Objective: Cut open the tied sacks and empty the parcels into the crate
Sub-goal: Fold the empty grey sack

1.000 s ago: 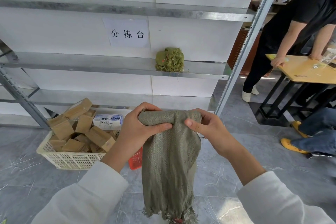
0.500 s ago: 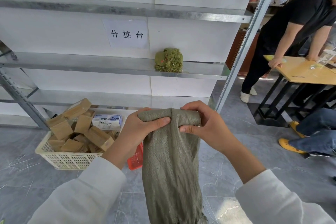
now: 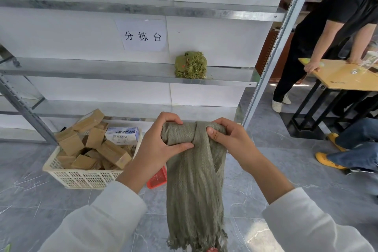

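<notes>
An empty grey-green woven sack hangs in front of me, its top rolled into a thick bundle. My left hand grips the left end of the roll. My right hand grips the right end, thumb pressed into the fabric. The frayed bottom edge of the sack dangles near the lower frame edge. A cream plastic crate stands on the floor to the left, heaped with brown cardboard parcels and one white box.
A metal shelf rack stands behind, with a bundled green sack on its middle shelf. A red basket peeks out behind my left wrist. A person in black leans on a wooden table at right; someone's legs and yellow shoes lie beside it.
Both hands have rolled the sack's top further into a tighter, thicker bundle, and a strip of fabric now wraps over the roll near my right thumb. The hanging part is shorter.
</notes>
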`<state>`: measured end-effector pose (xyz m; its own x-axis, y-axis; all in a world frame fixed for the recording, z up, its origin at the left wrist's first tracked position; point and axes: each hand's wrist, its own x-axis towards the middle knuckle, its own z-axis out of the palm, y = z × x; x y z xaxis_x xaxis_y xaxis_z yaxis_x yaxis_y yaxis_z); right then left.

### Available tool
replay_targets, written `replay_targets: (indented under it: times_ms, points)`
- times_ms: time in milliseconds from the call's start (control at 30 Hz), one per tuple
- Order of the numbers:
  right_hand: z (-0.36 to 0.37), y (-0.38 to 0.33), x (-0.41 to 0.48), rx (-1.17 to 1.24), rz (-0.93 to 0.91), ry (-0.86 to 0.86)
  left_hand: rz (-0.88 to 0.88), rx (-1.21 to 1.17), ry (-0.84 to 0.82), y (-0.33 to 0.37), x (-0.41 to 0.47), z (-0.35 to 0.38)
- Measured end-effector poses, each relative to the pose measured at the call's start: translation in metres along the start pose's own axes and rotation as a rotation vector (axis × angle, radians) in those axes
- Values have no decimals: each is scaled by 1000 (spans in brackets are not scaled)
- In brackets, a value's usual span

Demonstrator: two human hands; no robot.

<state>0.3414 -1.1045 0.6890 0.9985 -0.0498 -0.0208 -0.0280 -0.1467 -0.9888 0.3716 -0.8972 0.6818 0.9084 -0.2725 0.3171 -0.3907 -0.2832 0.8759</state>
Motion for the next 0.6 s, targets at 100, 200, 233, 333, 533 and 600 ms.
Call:
replay_targets:
  times_ms: [100, 200, 233, 333, 533, 600]
  points:
    - [4, -4, -4, 15, 27, -59, -1, 6, 2, 2, 1, -4]
    - [5, -6, -9, -49, -18, -98, -24, -8, 28, 3, 3, -7]
    - [4, -6, -10, -69, -36, -104, -48, -21, 41, 2, 3, -8]
    - [4, -5, -10, -166, -89, -84, -136, -83, 28, -2, 4, -10]
    - [8, -2, -11, -348, -216, 51, -308, -199, -41, -9, 8, -10]
    - [10, -5, -10, -340, -228, 74, -360, -281, -68, -13, 9, -11]
